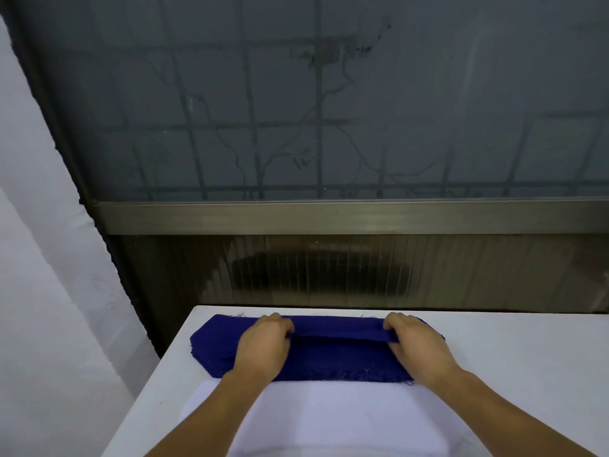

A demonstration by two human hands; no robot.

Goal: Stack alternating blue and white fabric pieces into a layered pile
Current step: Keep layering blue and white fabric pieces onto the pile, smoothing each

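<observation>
Blue fabric pieces (329,354): a dark blue pile with frayed edges, lying flat on the white table (510,357) at its far side, under and between both hands. Loose threads show along the near edge and at the far left corner.

Top blue piece: a fold of it is raised between the two sets of fingers, stretched as a taut band from one hand to the other, just above the rest of the pile.

Left hand (263,344): palm down on the left half of the blue pile, fingers (283,324) curled and pinching the left end of the raised fold.

Right hand (418,344): palm down on the right half of the pile, fingers (392,328) curled and pinching the right end of the same fold.

White fabric (329,413): a pale sheet or pile lying flat on the table on the wrist side of the fingers, touching the near edge of the blue pile, under both forearms. How many layers it has cannot be told.

Window (329,110): frosted dark glass beyond the fingertips, behind the table, with a grid of bars and a vine showing faintly through; a metal sill (329,216) runs below it.

White wall (39,258): well to the left of the left-hand fingers.
</observation>
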